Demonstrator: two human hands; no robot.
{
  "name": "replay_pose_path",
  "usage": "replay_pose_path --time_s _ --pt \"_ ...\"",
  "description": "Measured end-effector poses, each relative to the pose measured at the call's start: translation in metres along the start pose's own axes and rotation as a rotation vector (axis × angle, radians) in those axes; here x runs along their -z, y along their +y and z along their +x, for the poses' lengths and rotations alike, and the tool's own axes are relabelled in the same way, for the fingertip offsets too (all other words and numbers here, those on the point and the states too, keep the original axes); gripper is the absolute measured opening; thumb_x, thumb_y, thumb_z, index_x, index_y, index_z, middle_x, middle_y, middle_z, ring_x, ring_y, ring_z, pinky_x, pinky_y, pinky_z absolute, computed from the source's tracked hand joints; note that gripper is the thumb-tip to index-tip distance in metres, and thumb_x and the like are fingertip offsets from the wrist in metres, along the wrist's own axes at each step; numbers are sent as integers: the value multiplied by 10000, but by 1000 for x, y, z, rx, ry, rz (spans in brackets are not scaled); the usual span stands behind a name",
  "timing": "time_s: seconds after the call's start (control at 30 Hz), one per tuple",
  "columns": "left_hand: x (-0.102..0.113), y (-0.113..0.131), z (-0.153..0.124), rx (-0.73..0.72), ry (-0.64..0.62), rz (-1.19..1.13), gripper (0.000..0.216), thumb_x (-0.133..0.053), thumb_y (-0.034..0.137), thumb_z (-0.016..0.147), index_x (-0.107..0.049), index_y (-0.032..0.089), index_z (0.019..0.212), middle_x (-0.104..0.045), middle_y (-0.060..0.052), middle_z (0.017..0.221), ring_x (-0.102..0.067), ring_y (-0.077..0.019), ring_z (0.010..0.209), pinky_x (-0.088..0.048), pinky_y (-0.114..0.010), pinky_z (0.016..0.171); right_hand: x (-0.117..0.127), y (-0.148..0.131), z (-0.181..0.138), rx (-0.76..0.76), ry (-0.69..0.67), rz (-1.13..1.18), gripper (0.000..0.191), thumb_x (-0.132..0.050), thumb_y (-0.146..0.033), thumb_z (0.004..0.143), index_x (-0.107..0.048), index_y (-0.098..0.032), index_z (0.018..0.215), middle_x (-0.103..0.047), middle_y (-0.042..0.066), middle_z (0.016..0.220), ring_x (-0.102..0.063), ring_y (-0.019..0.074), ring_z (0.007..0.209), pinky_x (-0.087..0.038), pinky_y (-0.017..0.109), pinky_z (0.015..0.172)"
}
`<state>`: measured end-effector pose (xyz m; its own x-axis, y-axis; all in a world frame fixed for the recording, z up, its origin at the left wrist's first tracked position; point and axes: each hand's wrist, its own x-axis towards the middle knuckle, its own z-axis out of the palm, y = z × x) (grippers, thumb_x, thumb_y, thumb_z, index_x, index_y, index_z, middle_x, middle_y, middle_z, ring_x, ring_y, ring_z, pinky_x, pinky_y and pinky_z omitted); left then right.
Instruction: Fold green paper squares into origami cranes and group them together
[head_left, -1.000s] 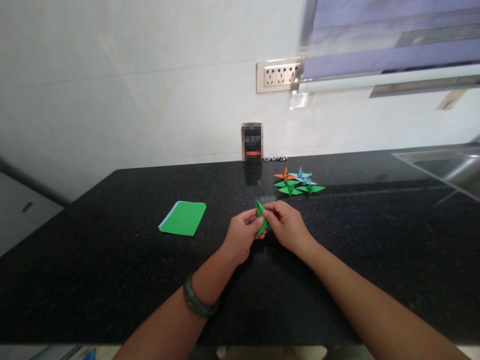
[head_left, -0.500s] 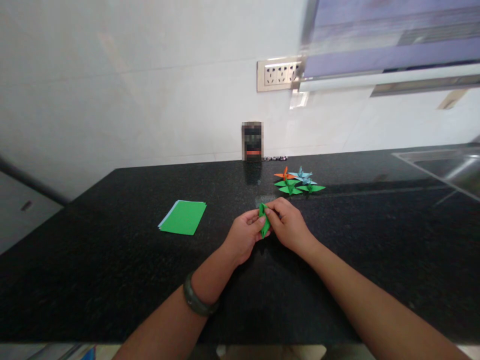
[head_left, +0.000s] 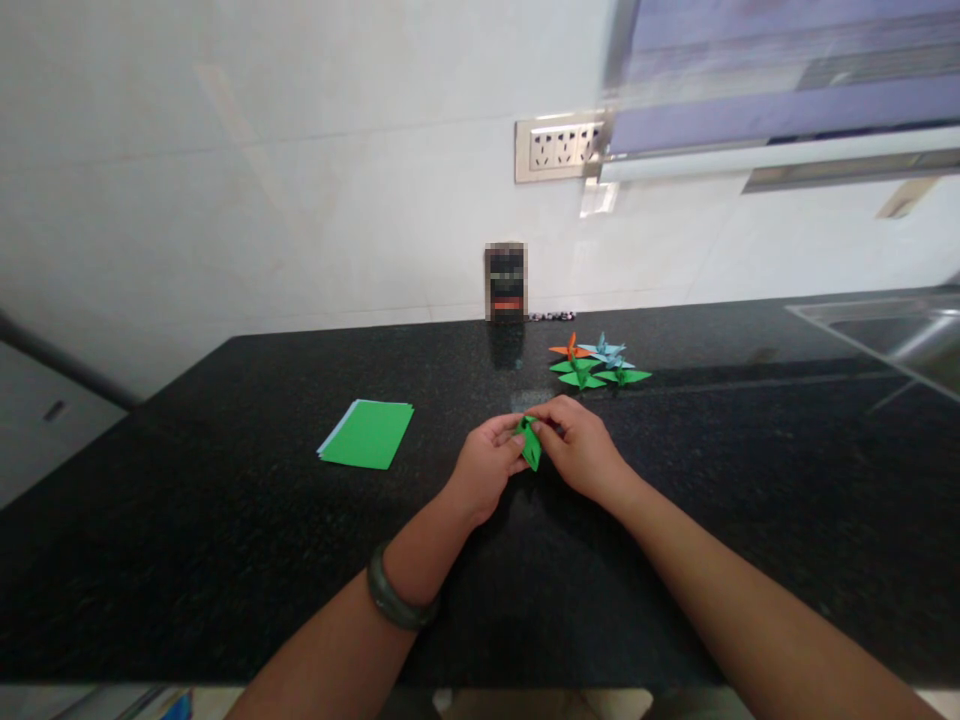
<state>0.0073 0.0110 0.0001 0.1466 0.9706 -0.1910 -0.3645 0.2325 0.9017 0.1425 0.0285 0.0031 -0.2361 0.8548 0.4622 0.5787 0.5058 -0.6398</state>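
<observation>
Between my two hands is a small piece of folded green origami paper [head_left: 532,450], held above the dark countertop [head_left: 247,560]. My left hand [head_left: 486,468] pinches its left side, thumb in front and fingers behind. At its upper right edge, my right hand [head_left: 576,440] grips it between thumb and forefinger. Several finished paper cranes lie just beyond my right hand: an orange crane [head_left: 571,349], light blue ones [head_left: 606,352] and green ones [head_left: 621,376]. To the left of my hands rests a stack of square paper [head_left: 367,435], green on top with light blue showing beneath.
A dark upright object [head_left: 507,283], blurred by pixelation, stands against the white wall [head_left: 300,180], with a beaded string [head_left: 553,316] beside it. At the right is the rim of a metal sink [head_left: 862,345]. A socket panel [head_left: 559,147] is on the wall.
The folded green paper has tilted, its upper end dropping slightly, and its front now looks wider. Both hands keep their hold on it, with small finger shifts.
</observation>
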Motion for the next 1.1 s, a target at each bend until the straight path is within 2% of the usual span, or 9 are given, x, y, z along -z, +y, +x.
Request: replay_pose_path --time_s 0.17,0.33,0.53,0.63,0.83,1.1 --pt "0 1 1 -2 27 57 256 -594 135 665 -621 116 919 -630 -35 760 -567 -102 649 -446 -231 606 0 2 0 51 -8 -8 223 -464 -72 772 -645 -167 860 -610 59 810 -570 162 789 -454 288 721" --pt "-2 4 1 23 52 100 220 -604 164 670 -639 104 879 -619 -32 737 -561 -97 640 -461 -237 627 1 1 1 29 -27 -20 206 -479 -73 768 -654 -161 832 -614 54 786 -571 154 755 -449 268 698" --pt "2 3 1 15 -43 75 284 -705 318 632 -663 107 817 -637 -42 717 -577 -114 643 -458 -248 634 1 0 2 -2 -60 -2 142 -525 -112 778 -656 -168 781 -602 36 737 -566 146 715 -441 253 663" --pt "4 2 2 -8 -29 65 300 -728 351 605 -666 99 754 -631 -40 662 -572 -118 609 -459 -264 638 2 1 1 -8 -69 6 152 -517 -122 794 -661 -166 778 -605 40 738 -567 148 719 -438 258 674" --pt "6 2 3 13 -27 32 278 -750 307 568 -673 98 734 -631 -35 641 -573 -118 606 -467 -266 633 3 0 2 -45 -71 57 146 -534 -141 792 -676 -175 785 -619 34 730 -573 144 711 -434 254 670" --pt "4 3 2 51 34 119 222 -741 237 555 -683 95 715 -638 -37 624 -554 -107 549 -442 -236 535 1 2 2 -99 -52 95 159 -522 -205 804 -669 -173 753 -608 30 703 -568 139 657 -439 257 623"
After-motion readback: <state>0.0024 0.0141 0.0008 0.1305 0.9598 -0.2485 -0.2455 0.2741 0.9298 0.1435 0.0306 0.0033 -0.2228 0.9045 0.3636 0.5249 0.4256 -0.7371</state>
